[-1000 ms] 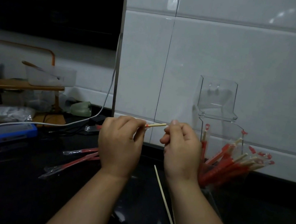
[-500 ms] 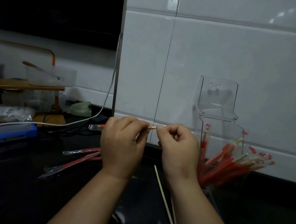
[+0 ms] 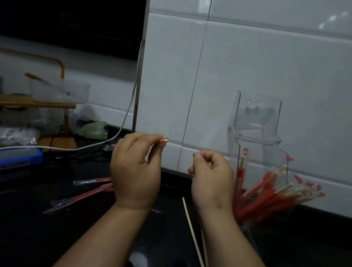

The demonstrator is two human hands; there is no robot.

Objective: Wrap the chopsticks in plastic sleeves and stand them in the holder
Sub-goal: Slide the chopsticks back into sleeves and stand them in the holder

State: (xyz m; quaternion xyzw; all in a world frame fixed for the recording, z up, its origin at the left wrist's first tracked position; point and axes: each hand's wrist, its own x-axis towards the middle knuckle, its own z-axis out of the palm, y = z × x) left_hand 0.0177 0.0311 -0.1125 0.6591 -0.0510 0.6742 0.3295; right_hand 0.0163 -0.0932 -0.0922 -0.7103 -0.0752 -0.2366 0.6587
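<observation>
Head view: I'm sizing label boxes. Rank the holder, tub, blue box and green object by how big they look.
1. Holder.
2. Tub and blue box look alike; the box lies nearer the camera, so unranked.
3. Green object.

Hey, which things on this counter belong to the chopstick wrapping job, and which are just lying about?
Job: sleeved chopstick in the left hand, right hand, bare chopsticks, loose sleeves, clear holder, wrapped chopsticks inside it.
Lying about: white cable, blue device, plastic container, wooden rack.
</observation>
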